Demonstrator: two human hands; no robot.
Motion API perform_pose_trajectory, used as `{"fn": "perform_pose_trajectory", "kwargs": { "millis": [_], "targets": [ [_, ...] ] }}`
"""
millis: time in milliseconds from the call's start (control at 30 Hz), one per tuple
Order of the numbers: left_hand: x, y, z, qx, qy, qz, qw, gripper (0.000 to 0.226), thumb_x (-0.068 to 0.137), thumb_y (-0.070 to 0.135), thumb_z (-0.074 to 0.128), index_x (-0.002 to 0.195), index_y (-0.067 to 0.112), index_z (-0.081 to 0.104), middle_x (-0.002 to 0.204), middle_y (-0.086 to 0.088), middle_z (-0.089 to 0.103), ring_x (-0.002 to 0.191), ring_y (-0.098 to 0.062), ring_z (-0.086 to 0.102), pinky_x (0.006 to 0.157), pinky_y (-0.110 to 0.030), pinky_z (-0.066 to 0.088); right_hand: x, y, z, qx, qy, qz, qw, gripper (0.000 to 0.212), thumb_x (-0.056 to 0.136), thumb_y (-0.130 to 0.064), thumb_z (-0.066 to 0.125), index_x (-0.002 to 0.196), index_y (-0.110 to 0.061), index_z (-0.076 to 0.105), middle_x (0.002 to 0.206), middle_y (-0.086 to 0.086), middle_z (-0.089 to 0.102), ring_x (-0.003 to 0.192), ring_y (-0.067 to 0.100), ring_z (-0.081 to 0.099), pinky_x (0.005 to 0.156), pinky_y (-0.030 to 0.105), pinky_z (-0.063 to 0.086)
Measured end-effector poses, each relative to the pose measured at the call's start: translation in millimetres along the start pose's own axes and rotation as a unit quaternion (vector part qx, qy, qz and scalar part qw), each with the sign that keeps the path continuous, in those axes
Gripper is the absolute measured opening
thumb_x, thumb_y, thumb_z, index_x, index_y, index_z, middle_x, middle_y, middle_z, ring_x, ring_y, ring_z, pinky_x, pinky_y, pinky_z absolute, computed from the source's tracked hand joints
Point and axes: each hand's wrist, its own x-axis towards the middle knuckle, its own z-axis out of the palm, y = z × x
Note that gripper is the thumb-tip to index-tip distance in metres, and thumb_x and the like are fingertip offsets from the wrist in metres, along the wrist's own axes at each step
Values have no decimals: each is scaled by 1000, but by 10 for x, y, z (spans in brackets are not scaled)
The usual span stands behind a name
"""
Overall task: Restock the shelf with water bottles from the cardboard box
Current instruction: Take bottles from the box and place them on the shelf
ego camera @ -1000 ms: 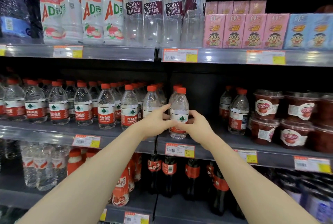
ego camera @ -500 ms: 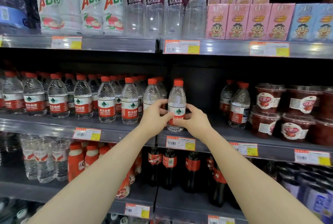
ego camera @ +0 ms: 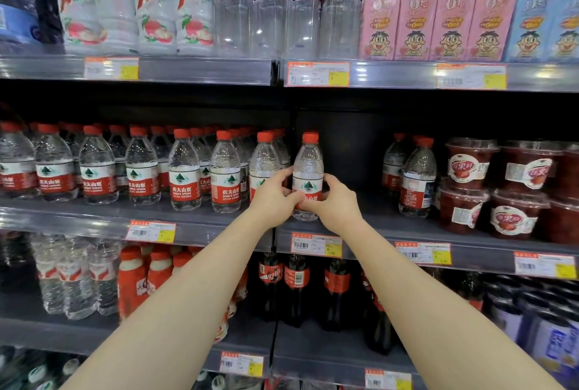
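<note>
My left hand point(ego camera: 275, 198) and right hand point(ego camera: 336, 204) cover the lower label of the water bottle point(ego camera: 308, 164) (only its base peeks out below). The frame's top edge cuts the caps off the soda bottles point(ego camera: 266, 19). Print on the price tags point(ego camera: 317, 74) is too blurred to read. At centre left, the rear water rows point(ego camera: 196, 132) hide behind the front one.
</note>
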Motion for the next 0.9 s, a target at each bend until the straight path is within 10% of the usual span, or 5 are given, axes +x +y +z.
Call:
{"fn": "perform_pose_trajectory", "kwargs": {
  "millis": [400, 667, 900],
  "targets": [
    [-67, 135, 2, 76, 14, 14, 997, 60, 102, 20, 63, 158, 25, 42, 114, -1, 74, 82, -13, 65, 68, -25, 50, -87, -62, -11, -8, 13, 25, 1000, 75, 78, -37, 87, 142, -23, 50, 116, -2, 71, 99, 13, 66, 74, 22, 48],
    [-483, 322, -118, 274, 58, 90, 956, 47, 102, 34, 59, 147, 25, 52, 134, 2, 66, 120, -21, 65, 95, -43, 55, -370, -102, -467, -118, -15, -1, 993, 77, 88, -33, 77, 155, -19, 41, 149, 7, 55, 135, 21, 53, 110, 35, 44],
    [-926, 365, -100, 398, 4, 118, 910, 59, 98, 41, 57, 154, 23, 47, 147, -4, 55, 135, -28, 51, 97, -45, 51, -787, -32, -629, -212, -31, -18, 977, 67, 98, -31, 65, 157, -21, 37, 135, 7, 64, 119, 25, 61, 98, 36, 47]
  ]
}}
